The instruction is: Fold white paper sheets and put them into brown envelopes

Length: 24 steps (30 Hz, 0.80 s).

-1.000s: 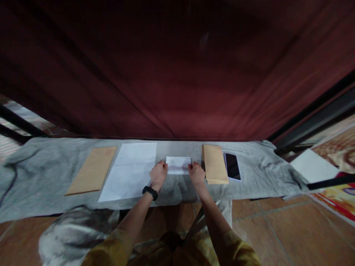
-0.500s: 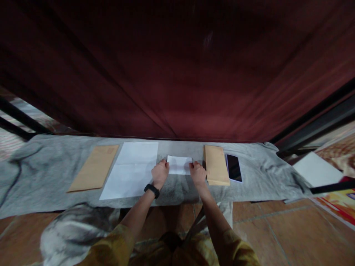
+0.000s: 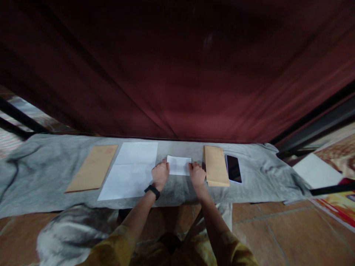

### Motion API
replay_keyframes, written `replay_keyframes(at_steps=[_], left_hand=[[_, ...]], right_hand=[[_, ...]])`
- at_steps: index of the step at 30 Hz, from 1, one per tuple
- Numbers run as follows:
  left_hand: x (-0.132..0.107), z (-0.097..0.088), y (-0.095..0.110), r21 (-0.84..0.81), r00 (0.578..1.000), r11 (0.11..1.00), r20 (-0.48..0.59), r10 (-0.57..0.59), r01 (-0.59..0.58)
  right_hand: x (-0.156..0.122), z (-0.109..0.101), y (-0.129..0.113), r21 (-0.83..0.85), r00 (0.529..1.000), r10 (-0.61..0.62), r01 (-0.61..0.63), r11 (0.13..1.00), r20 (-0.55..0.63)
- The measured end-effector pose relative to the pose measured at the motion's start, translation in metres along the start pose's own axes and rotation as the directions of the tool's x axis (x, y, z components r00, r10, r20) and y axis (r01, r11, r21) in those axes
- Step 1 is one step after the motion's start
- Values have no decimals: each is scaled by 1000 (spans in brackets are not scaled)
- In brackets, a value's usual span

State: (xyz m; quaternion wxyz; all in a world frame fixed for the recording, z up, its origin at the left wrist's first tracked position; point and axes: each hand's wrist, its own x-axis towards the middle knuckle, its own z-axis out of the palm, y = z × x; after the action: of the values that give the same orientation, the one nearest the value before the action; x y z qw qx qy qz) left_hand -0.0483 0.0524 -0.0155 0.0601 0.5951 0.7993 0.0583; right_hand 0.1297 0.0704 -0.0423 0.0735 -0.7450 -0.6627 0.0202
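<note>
A small folded white paper (image 3: pixel 179 166) lies between my two hands on the grey cloth. My left hand (image 3: pixel 160 173), with a black band at the wrist, is closed on its left edge. Gripping the opposite edge is my right hand (image 3: pixel 197 174), fingers closed. Just left of my left hand, a larger white sheet (image 3: pixel 130 168) with a crease across it lies flat. Brown envelopes (image 3: pixel 217 166) sit right beside my right hand, apparently stacked.
Another brown envelope (image 3: pixel 93 168) lies at the left. A phone (image 3: pixel 233 169) with a dark screen rests right of the stacked envelopes. The grey cloth (image 3: pixel 263 177) covers a narrow surface, and a dark red curtain (image 3: pixel 177 92) hangs behind it. Dark metal bars (image 3: pixel 318 120) stand at the sides.
Both hands keep their hold on the folded paper and have barely moved. The view has shifted very slightly.
</note>
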Motion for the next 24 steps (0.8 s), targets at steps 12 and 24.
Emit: replay_keyframes(at_steps=[12, 24], left_hand=[[-4, 7, -2, 21, 970, 988, -187, 157, -156], [-39, 53, 11, -9, 895, 915, -213, 393, -404]], right_hand=[[-5, 5, -1, -13, 998, -21, 20, 1000, -51], [-7, 7, 0, 20, 994, -43, 45, 999, -98]])
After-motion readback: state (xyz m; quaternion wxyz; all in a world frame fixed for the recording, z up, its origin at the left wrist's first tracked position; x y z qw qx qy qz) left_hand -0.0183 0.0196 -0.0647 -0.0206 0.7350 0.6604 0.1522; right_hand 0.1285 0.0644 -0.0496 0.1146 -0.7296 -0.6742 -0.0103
